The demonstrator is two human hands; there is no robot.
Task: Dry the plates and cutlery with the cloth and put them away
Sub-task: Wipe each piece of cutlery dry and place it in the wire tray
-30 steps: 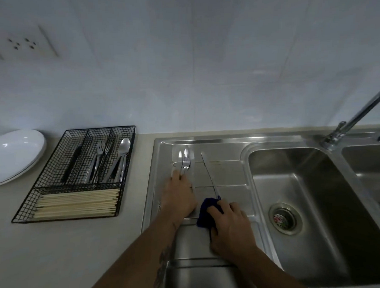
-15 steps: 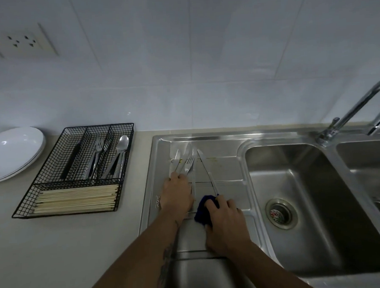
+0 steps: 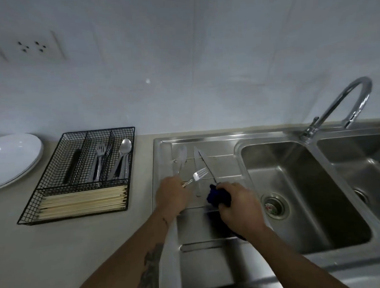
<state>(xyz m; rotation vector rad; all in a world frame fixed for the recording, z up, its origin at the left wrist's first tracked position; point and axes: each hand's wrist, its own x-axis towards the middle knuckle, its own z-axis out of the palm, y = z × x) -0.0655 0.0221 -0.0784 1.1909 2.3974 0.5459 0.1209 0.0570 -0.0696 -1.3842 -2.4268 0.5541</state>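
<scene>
Fork (image 3: 198,175) in L hand (image 3: 172,196), tines up-right, axis diagonal.

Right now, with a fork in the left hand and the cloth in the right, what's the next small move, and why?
Probably bring the fork and the blue cloth together and wipe the tines. The left hand holds the fork by its handle, tines pointing toward the right hand, which grips the cloth but does not touch the fork. More cutlery lies on the drainboard.
</scene>
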